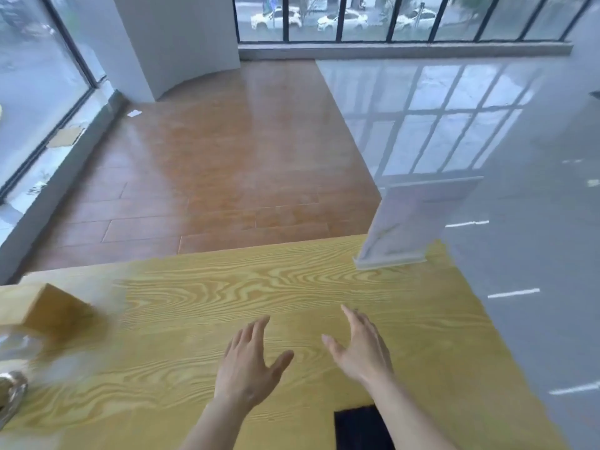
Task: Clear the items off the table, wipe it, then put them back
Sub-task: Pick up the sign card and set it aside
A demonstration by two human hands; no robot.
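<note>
A light wood-grain table point(292, 287) fills the lower half of the view. My left hand point(248, 362) and my right hand point(360, 349) hover side by side over its middle, fingers spread, holding nothing. A tall clear plastic stand point(412, 222) rises upright at the table's far right edge. At the left edge sits a tan wooden block point(48, 306), and below it a blurred clear object point(16, 349) and a shiny metal object point(11, 394). A black flat item point(357, 427) lies near the front edge, partly under my right forearm.
Beyond the table is a brown wood-plank floor point(227, 157) and a glossy grey floor point(519, 157) to the right. Large windows with dark frames run along the left and the back. A white column point(175, 37) stands at the back left.
</note>
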